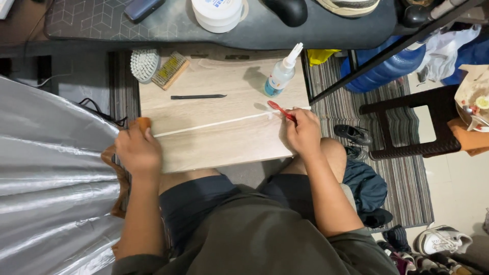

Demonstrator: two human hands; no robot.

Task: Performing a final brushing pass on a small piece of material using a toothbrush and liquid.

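While the white shoelace (214, 124) lies stretched taut across the pale wooden board (204, 147) on the person's lap, the scrubbing looks to be in its early part: the red toothbrush (280, 110) works at the lace's far end, at about two o'clock on the board, and the long run toward nine o'clock appears not yet brushed, though how clean any stretch is cannot be told. The right hand (304, 133) is closed around the toothbrush handle, bristles pressed on the lace near its end. The left hand (137, 151) is curled shut at the board's nine o'clock edge, pinning the other end of the lace, with something orange-brown under its fingers. At twelve o'clock on the board stand a squeeze bottle (280, 74), a slim black tool (197, 96), a round white brush (144, 64) and a wooden brush (171, 70), all untouched.
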